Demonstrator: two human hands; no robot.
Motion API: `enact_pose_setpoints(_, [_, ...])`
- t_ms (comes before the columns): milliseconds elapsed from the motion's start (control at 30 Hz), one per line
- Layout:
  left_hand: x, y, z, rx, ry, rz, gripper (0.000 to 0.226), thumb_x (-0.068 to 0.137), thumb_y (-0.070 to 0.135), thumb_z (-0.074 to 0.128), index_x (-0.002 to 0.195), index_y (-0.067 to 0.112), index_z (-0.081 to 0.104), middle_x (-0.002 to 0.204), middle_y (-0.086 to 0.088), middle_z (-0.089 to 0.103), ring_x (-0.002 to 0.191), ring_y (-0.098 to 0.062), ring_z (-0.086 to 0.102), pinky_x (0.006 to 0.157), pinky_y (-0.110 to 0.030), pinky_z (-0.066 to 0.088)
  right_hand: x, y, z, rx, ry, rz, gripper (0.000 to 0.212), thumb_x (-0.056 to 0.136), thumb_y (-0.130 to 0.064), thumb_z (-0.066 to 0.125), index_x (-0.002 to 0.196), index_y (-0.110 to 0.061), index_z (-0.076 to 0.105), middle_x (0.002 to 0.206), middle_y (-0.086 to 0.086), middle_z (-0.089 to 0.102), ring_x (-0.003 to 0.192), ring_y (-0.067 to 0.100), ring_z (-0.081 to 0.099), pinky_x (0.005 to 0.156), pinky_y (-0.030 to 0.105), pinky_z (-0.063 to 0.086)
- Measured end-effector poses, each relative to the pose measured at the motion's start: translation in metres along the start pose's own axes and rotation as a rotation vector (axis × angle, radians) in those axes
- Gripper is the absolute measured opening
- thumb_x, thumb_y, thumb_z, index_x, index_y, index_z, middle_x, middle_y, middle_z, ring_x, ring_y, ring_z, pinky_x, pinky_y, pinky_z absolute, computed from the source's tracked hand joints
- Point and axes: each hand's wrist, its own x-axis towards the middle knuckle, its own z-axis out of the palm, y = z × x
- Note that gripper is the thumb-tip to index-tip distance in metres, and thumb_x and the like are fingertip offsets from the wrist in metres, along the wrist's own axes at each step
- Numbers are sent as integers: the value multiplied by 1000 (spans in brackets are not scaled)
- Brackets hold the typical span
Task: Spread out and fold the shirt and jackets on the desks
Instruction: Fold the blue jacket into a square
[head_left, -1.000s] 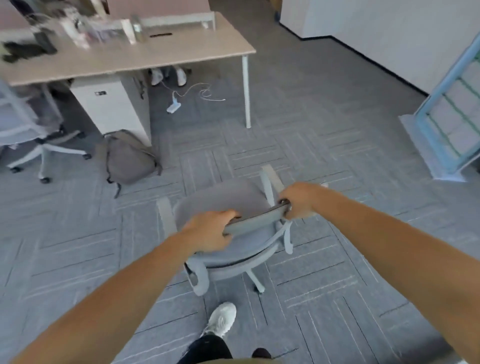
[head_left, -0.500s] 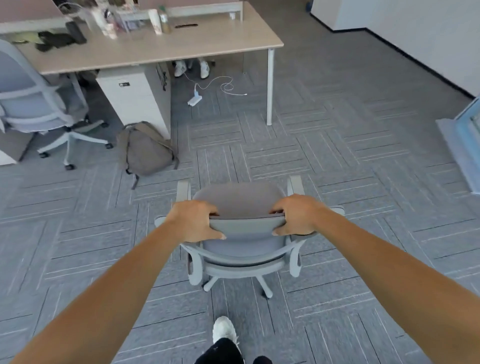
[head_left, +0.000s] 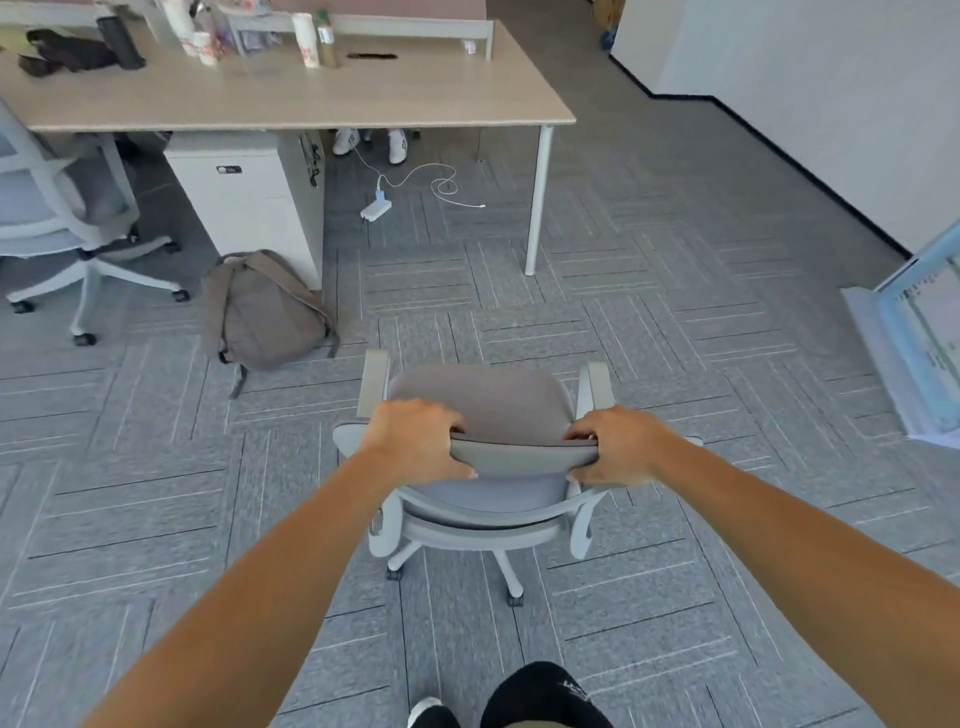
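A grey office chair (head_left: 483, 400) on castors stands on the carpet right in front of me, its seat facing away toward a wooden desk (head_left: 291, 96). My left hand (head_left: 415, 441) grips the left end of the chair's backrest top (head_left: 519, 457). My right hand (head_left: 618, 447) grips the right end. A dark garment (head_left: 67, 54) lies crumpled at the desk's far left corner. No other shirt or jacket shows.
Bottles and cups (head_left: 311, 39) stand along the desk's back. Under the desk are a white drawer unit (head_left: 249, 202), a power strip with cable (head_left: 376, 208) and someone's white shoes (head_left: 369, 143). A brown backpack (head_left: 260, 312) leans on the unit. Another chair (head_left: 57, 218) stands left; a blue frame (head_left: 919, 332) right.
The chair has swung round from a skewed angle to face the desk squarely, and it and I have moved closer to the desk. Both hands kept hold of the backrest.
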Motion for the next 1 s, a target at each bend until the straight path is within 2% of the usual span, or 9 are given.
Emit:
enact_pose_setpoints(100, [33,-11,-11,-17,5,2,60,73,80,58,119,41,61,112,17,67,105,-14,62,72,-29,45,28,13,-20,-18,3,-6,49,74,-68,64,117,-45,62,104,-18,66,99,13,61,85,38,53])
enact_pose_setpoints(367, [143,-47,-38,11,-12,-61,63,72,83,56,121,44,60,112,16,67,107,-14,62,76,-30,48,133,60,-77,-23,28,-43,49,71,-72,62,112,-44,64,98,-18,67,95,13,60,83,40,54])
enact_pose_setpoints(567, [247,-81,-69,18,-57,-185,60,67,84,56,115,49,61,107,18,68,100,-14,63,72,-30,46,230,96,-139,-54,39,-102,41,73,-69,59,100,-39,65,84,-17,65,82,12,61,68,30,51])
enact_pose_setpoints(633, [279,-90,-76,17,-66,-229,61,65,85,55,114,49,61,105,18,67,99,-14,62,70,-30,43,264,111,-156,-46,40,-130,43,70,-72,57,97,-38,64,82,-17,64,81,13,61,70,33,54])
enact_pose_setpoints(767, [343,-106,-90,29,-86,-265,58,68,85,53,111,47,63,100,18,66,97,-13,62,71,-30,45,321,137,-196,-58,49,-139,45,72,-72,61,105,-42,63,88,-18,64,86,13,60,77,35,54])
enact_pose_setpoints(900, [410,-141,-105,15,-70,-270,57,67,85,54,108,46,63,99,20,66,97,-12,62,74,-30,48,385,157,-236,-84,77,-121,47,72,-74,62,100,-37,64,84,-16,64,83,13,60,75,33,53])
enact_pose_setpoints(1000, [463,-174,-125,11,-55,-235,56,67,84,55,107,44,62,100,17,66,98,-15,62,72,-30,46,438,166,-265,-73,96,-93,54,67,-82,60,98,-38,62,81,-16,62,81,14,60,74,35,54])
